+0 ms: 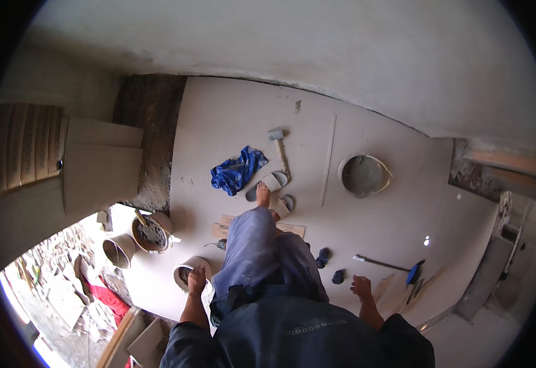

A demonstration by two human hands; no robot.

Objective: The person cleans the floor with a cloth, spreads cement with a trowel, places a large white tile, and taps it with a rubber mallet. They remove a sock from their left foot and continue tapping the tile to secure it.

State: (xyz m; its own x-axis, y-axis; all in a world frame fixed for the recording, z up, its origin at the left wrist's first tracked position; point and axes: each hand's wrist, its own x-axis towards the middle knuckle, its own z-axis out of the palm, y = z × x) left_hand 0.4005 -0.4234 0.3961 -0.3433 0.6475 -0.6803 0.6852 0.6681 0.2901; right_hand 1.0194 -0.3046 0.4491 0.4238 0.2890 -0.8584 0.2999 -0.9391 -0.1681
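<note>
My left hand (197,279) is over the right rim of a small pale bucket (183,267). Its fingers are partly bent, and whether they touch the rim or handle cannot be made out. My right hand (361,286) hangs free at my right side, fingers loosely curled and apart, with nothing in it. The nearest thing to it is a small dark object (338,276) on the floor. My feet are in grey slide sandals (275,181), one ahead of the other. Before them lie a crumpled blue cloth or bag (238,171) and a mallet (280,151) with a grey head.
Large floor tiles (249,110) run up to a plastered wall (292,37). A bucket of grey mix (363,176) stands ahead right, beside a thin pale strip (329,159). A brush with a blue head (414,273) lies right. Two buckets (151,233) and rubble (59,276) are left.
</note>
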